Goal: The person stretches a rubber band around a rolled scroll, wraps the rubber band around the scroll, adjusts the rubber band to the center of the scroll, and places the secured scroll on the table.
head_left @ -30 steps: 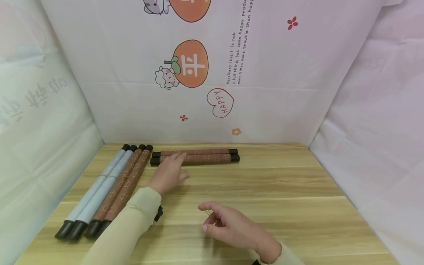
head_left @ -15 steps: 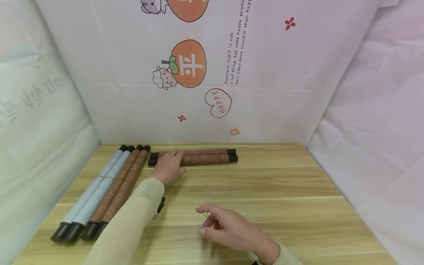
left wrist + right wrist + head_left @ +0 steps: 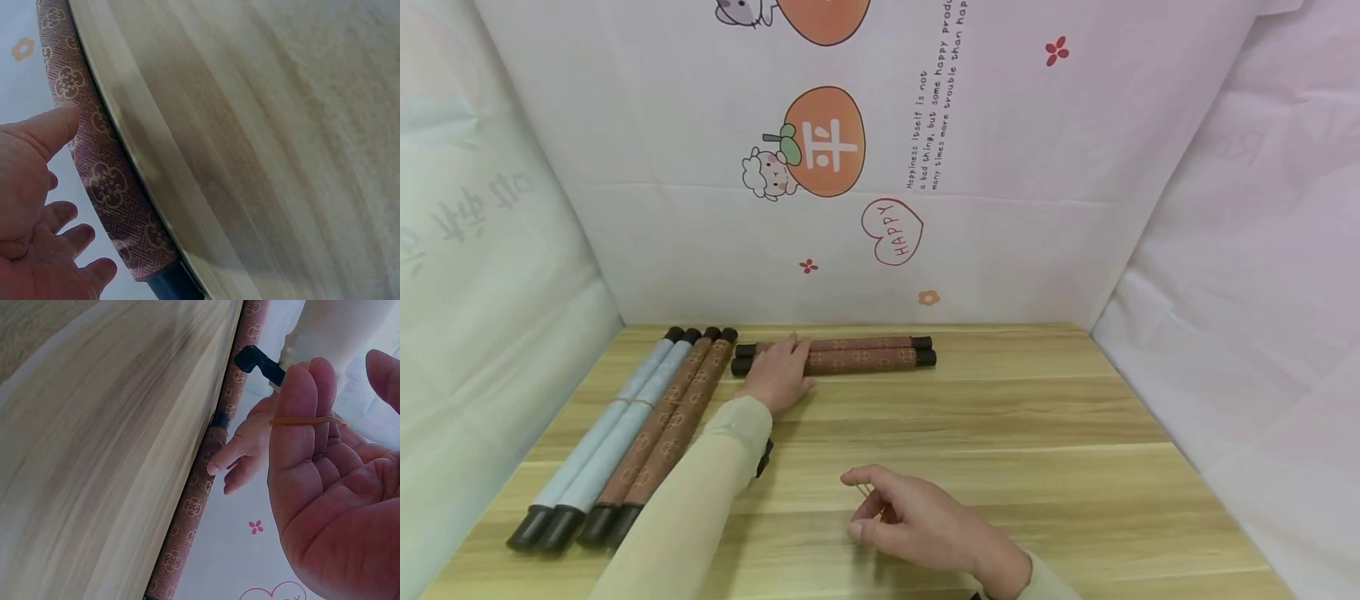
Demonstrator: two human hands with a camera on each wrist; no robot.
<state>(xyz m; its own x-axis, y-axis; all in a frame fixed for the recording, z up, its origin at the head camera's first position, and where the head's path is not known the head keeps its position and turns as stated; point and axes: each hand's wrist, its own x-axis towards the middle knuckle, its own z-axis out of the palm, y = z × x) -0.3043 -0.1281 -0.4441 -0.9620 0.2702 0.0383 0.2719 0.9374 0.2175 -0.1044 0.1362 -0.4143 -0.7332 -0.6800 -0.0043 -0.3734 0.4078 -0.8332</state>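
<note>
Two brown patterned scrolls [image 3: 865,359] with black end knobs lie side by side at the back of the table. My left hand [image 3: 777,375] is over their left part, its thumb [image 3: 59,125] touching the nearer scroll in the left wrist view. Its other fingers reach past the scroll, relaxed and not wrapped round it. My right hand [image 3: 925,521] is held above the table's front middle, with a thin tan rubber band [image 3: 300,421] looped around its fingers. Its thumb stands apart from them.
At the left lie two light blue scrolls [image 3: 615,433], tied by a thin band [image 3: 634,401], and two brown scrolls [image 3: 673,429] alongside. White printed cloth [image 3: 1000,208] walls the back and both sides of the wooden table [image 3: 1037,450].
My left hand has moved slightly left and settled on the back pair of scrolls. The view has shifted a little. My right hand stays nearly where it was.
</note>
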